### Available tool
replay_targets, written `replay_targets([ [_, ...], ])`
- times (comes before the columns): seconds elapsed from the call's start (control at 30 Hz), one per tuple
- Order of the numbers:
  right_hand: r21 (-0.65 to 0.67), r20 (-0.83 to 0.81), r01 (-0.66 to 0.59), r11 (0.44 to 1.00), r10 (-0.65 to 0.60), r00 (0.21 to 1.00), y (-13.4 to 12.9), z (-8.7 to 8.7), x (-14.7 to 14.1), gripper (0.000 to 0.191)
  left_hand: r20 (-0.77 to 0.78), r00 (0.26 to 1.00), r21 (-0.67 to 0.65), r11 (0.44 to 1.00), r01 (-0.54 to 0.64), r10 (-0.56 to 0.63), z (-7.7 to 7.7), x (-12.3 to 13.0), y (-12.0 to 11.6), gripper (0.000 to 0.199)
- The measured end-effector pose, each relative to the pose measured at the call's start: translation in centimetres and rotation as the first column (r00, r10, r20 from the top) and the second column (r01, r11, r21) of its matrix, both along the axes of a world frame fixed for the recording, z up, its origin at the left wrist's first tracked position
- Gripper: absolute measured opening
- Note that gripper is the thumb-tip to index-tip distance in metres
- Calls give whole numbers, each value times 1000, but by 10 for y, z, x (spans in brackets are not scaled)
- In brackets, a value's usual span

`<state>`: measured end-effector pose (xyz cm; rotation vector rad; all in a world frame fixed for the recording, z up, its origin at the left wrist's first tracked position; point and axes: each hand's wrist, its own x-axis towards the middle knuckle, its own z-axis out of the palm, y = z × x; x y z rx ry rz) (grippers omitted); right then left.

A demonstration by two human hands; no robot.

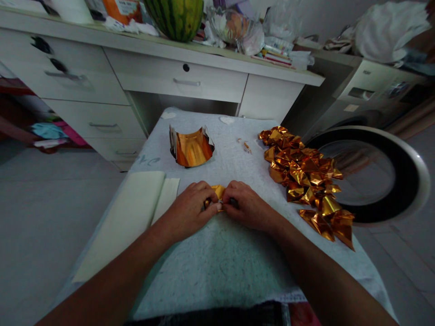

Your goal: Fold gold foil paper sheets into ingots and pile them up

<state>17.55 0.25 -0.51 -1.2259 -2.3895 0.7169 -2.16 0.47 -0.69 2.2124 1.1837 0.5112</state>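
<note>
Between my two hands, low over the cloth-covered table, is a small piece of gold foil paper (218, 190). My left hand (193, 206) has its fingers curled and pressed onto the left side of the foil. On the other side my right hand (243, 203) pinches it, fingers bent and knuckles up. Most of the foil is hidden behind the fingers. A curved stack of gold foil sheets (192, 147) stands beyond my left hand. To the right lies a heap of folded gold foil pieces (302, 167).
Long cream paper sheets (125, 217) lie at the left of the table (217, 271). Small gold scraps (247, 147) rest near the middle. Behind stands a white drawer cabinet (176, 77) carrying a watermelon (176, 18). An open washing machine door (408, 176) borders the right.
</note>
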Motion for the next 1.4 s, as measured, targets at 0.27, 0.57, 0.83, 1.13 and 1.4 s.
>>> replay_targets([
  [0.27,4,-28,14,1000,-14,1000,0,-1,0,11,4,998,-7,998,-62,62,-10,6,-3,13],
  [0.57,-109,-122,6,994,-19,992,1,2,8,18,-12,995,45,994,-101,101,-14,10,-4,12],
  [0.83,-129,-108,-30,991,16,994,2,3,11,26,-27,992,51,991,-124,125,-10,14,-6,12],
  [1.13,-196,-160,-30,980,-2,987,2,6,11,37,-45,990,48,991,-128,131,-8,16,-6,11],
  [1.4,-202,-174,-14,979,-22,984,4,1,10,25,-58,989,66,989,-130,134,-11,15,-7,11],
])
